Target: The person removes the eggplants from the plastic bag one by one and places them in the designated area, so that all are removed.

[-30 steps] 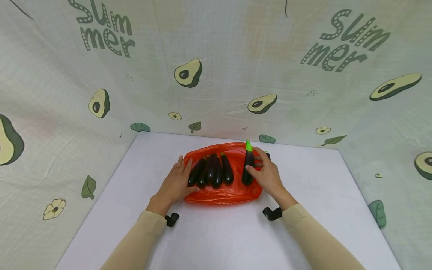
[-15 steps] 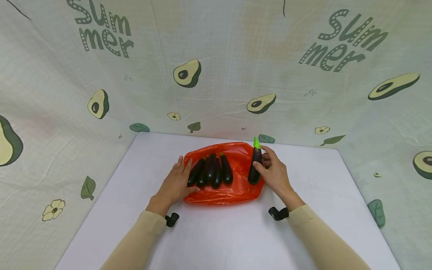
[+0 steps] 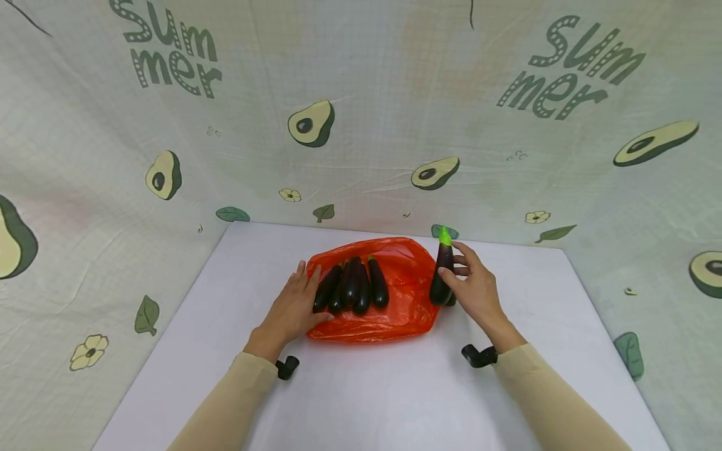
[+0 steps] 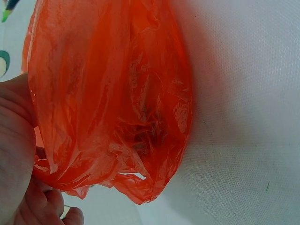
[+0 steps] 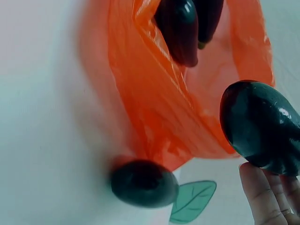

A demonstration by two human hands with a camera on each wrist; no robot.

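Before me, a right hand [image 3: 476, 291] pinches an eggplant [image 3: 442, 279] by the three o'clock edge of a red bag [image 3: 369, 327]; the left hand [image 3: 289, 305], fingers spread, touches nine o'clock.

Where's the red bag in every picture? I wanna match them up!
Head: the red bag sits just below the middle.
Left wrist: the red bag is big, left of center, reaching down from the top edge.
Right wrist: the red bag hangs from the top edge, middle to right.
Shared landmark: the white table, beside the bag in all three.
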